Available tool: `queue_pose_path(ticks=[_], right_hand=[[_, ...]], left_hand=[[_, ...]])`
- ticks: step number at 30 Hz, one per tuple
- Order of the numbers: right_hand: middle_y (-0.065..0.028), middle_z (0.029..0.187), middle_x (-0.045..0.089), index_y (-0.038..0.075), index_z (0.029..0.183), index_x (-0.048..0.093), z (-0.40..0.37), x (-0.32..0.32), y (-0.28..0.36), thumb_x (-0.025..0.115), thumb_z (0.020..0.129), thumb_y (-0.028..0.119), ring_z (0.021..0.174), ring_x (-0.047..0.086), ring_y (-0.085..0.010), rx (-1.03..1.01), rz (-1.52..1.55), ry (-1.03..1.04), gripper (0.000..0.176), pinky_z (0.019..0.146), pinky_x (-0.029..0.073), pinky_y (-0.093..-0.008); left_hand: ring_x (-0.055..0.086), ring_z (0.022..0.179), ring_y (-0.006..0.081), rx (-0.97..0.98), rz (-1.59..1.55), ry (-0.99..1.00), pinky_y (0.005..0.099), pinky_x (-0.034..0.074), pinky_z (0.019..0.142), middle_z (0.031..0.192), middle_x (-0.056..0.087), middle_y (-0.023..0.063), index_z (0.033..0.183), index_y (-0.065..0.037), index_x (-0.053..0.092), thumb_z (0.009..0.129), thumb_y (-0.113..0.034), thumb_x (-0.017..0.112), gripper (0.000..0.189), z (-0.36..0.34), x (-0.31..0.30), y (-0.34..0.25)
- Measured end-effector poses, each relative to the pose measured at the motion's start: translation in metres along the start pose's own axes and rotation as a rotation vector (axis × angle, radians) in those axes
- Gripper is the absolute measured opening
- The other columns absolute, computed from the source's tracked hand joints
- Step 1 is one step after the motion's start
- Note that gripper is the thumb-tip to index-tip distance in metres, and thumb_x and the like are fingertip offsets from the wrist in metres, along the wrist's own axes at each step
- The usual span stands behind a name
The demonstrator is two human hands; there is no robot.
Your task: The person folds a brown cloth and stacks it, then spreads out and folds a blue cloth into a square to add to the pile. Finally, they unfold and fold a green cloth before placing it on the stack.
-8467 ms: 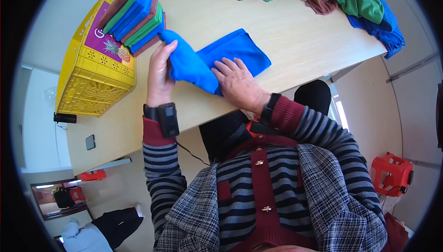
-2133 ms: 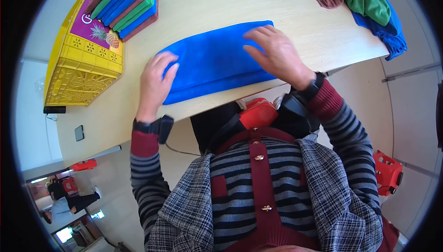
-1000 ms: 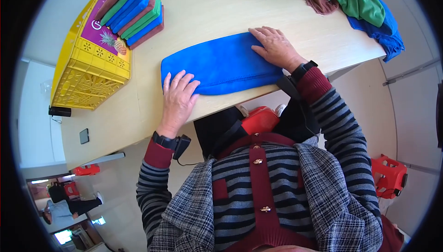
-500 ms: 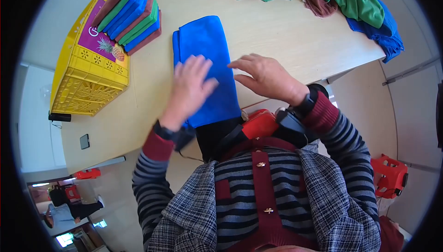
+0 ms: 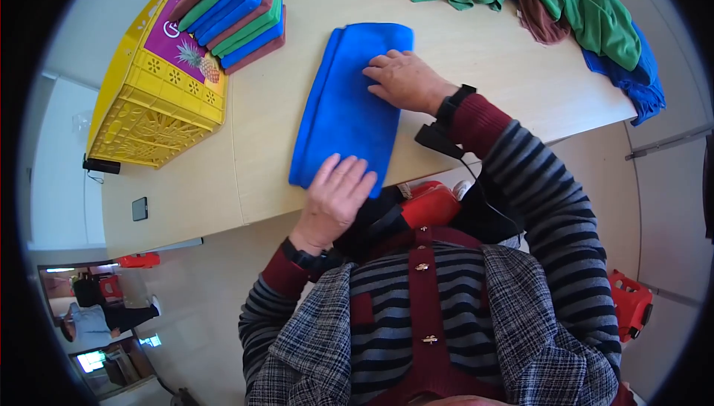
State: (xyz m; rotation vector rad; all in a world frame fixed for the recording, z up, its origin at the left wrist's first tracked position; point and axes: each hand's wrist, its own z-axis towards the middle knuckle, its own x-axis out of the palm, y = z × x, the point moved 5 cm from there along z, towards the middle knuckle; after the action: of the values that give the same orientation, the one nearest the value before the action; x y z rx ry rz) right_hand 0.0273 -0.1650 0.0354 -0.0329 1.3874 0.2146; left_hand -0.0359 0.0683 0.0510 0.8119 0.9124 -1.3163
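One long rectangle of smooth, bright blue cloth point(image 5: 353, 108) is lying on the pale wood-look table point(image 5: 461, 42), and two bare hands are working on it, well apart from each other. The left hand point(image 5: 336, 201) is resting over its near end with the fingers spread; the right hand point(image 5: 407, 85) is lying palm down across its right side, nearer the far end, the fingers slightly bent. About eight folded brown, green and blue cloths point(image 5: 238, 23) are sitting in one neat stack beside one yellow plastic crate point(image 5: 163, 120) with a purple pineapple label. One heap of crumpled green, brown and blue cloths point(image 5: 599, 23) is spreading along the far right, its number impossible to tell. The blue cloth is pointing away from the body, its left edge showing a narrow folded band and its near end reaching the table's front edge.
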Motion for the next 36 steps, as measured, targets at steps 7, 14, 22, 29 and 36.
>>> queue_pose_path(ticks=[7,14,22,29,36], right_hand=[[-0.0103,0.117,0.065,0.006,0.124,0.066,-0.081,-0.037,0.013,0.067,0.093,0.027,0.108,0.06,-0.0299,0.16,-0.031,0.119,0.037,0.092,0.05,-0.0402],[-0.0113,0.127,0.064,0.006,0.127,0.064,-0.091,-0.044,0.052,0.069,0.092,0.028,0.117,0.058,-0.0317,0.179,0.108,-0.165,0.042,0.099,0.048,-0.0409],[-0.0127,0.152,0.049,0.009,0.145,0.053,-0.058,0.017,0.093,0.056,0.1,0.043,0.143,0.042,-0.0328,0.018,0.188,-0.203,0.056,0.119,0.03,-0.0516],[-0.0103,0.16,0.042,0.016,0.152,0.048,-0.081,0.008,0.001,0.05,0.103,0.048,0.151,0.032,-0.0321,0.165,-0.031,-0.159,0.058,0.124,0.022,-0.049],[-0.0115,0.155,0.046,0.014,0.149,0.05,-0.095,-0.01,-0.066,0.053,0.103,0.038,0.146,0.038,-0.0333,0.288,-0.098,-0.104,0.052,0.121,0.029,-0.047]], left_hand=[[0.065,0.116,0.0325,-0.222,0.155,-0.001,0.0511,0.045,0.109,0.12,0.069,0.0144,0.112,-0.004,0.071,0.084,-0.002,0.064,0.029,-0.053,-0.021,0.078],[0.062,0.12,0.0351,-0.37,0.07,-0.062,0.0521,0.044,0.11,0.124,0.067,0.0156,0.118,-0.004,0.069,0.088,-0.001,0.064,0.03,-0.031,-0.021,0.071],[0.04,0.144,0.0389,-0.55,0.003,0.013,0.0526,0.029,0.12,0.153,0.045,0.0221,0.146,0.001,0.047,0.101,-0.02,0.056,0.051,0.002,0.045,0.07],[0.023,0.154,0.0348,-0.609,0.124,0.201,0.0483,0.013,0.126,0.165,0.029,0.0187,0.158,-0.003,0.033,0.108,-0.039,0.042,0.062,-0.008,0.052,0.072],[0.035,0.147,0.0394,-0.562,0.01,0.118,0.0515,0.024,0.122,0.156,0.042,0.0232,0.149,-0.001,0.046,0.103,-0.033,0.055,0.057,-0.005,0.042,0.075]])
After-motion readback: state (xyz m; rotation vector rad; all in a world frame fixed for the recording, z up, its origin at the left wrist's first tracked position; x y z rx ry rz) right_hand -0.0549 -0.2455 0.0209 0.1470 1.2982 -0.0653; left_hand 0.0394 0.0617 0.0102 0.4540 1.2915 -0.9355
